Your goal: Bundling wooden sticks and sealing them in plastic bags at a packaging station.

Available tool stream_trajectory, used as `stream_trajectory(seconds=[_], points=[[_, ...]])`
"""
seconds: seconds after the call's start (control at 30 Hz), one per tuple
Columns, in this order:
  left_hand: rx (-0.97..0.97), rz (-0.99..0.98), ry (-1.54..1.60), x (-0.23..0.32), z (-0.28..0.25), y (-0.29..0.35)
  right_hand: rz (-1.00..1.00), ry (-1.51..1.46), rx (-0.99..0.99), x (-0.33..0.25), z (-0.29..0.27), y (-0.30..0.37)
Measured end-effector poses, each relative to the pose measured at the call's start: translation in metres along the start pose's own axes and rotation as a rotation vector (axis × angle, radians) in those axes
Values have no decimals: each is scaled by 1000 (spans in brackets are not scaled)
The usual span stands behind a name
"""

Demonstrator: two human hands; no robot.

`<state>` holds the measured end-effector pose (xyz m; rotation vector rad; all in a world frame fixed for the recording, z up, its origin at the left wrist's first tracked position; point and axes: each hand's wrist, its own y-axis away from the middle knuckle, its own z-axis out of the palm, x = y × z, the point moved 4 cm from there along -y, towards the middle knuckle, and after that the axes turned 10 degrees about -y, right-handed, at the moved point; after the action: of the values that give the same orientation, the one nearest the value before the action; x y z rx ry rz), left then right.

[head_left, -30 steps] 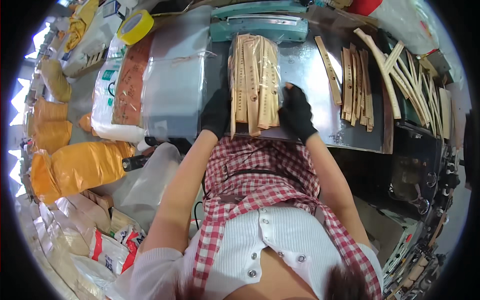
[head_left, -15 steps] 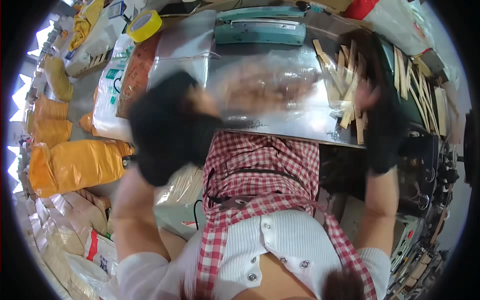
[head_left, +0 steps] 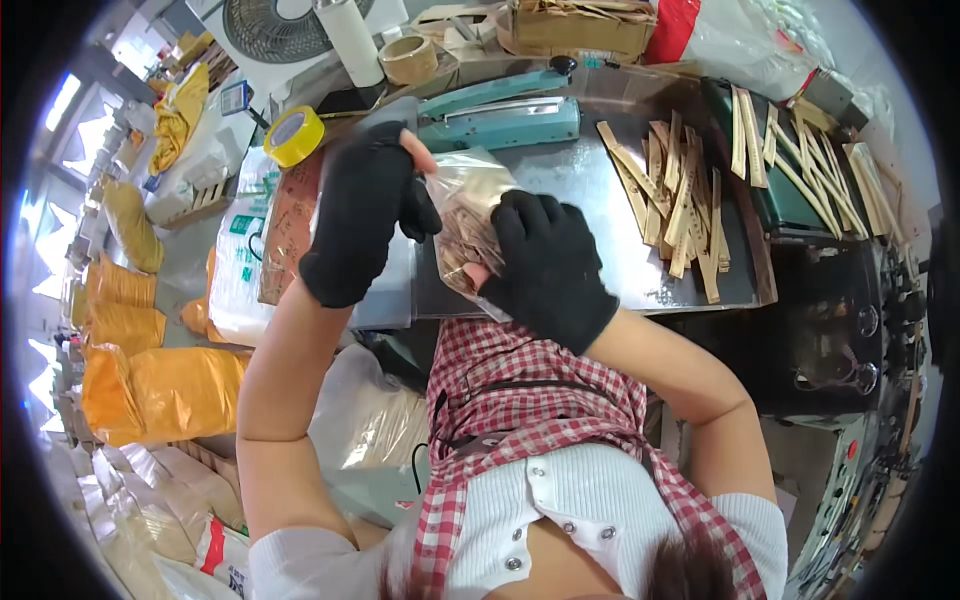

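A clear plastic bag (head_left: 462, 185) with small wooden pieces inside is held up above the metal work tray (head_left: 600, 270). My left hand (head_left: 365, 215), in a black glove with bare fingertips, pinches the bag's upper left edge. Around the bag's right side and lower part closes my right hand (head_left: 550, 265), gloved the same way; its thumb presses on the front. Right of the bag, a loose pile of flat wooden strips (head_left: 685, 200) lies on the tray. Behind it sits a teal heat sealer (head_left: 510, 122).
A yellow tape roll (head_left: 294, 137) and a stack of clear plastic bags (head_left: 240, 270) are at the left. More strips (head_left: 820, 175) lie on a dark green surface at the right. A fan (head_left: 275, 28), a white bottle (head_left: 350, 40) and a tan tape roll (head_left: 408, 60) stand behind.
My right hand has come from the strip pile to the bag. The bag, blurred over the tray before, is now held up between both hands. The view has shifted, showing more at the back.
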<state>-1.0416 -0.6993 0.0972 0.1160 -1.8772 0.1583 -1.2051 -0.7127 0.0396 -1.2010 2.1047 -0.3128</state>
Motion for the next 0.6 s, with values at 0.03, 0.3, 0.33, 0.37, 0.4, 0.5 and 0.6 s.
stream_trajectory(seconds=[0.03, 0.3, 0.33, 0.37, 0.4, 0.5, 0.6], points=[[74, -66, 167, 2, -1, -1, 28, -2, -16, 2, 3, 0], [91, 273, 324, 18, 36, -23, 55, -168, 268, -29, -27, -1], [81, 276, 321, 19, 38, -24, 60, -164, 277, -31, -33, 2], [22, 344, 530, 24, 43, -24, 93, -148, 299, -32, -44, 7], [-38, 409, 739, 28, 47, -24, 126, -131, 321, -32, -54, 11], [58, 593, 267, 28, 43, -21, 212, 72, 211, -13, -67, 5], [-72, 596, 558, 31, 44, -10, 178, 115, 193, 5, -77, 7]])
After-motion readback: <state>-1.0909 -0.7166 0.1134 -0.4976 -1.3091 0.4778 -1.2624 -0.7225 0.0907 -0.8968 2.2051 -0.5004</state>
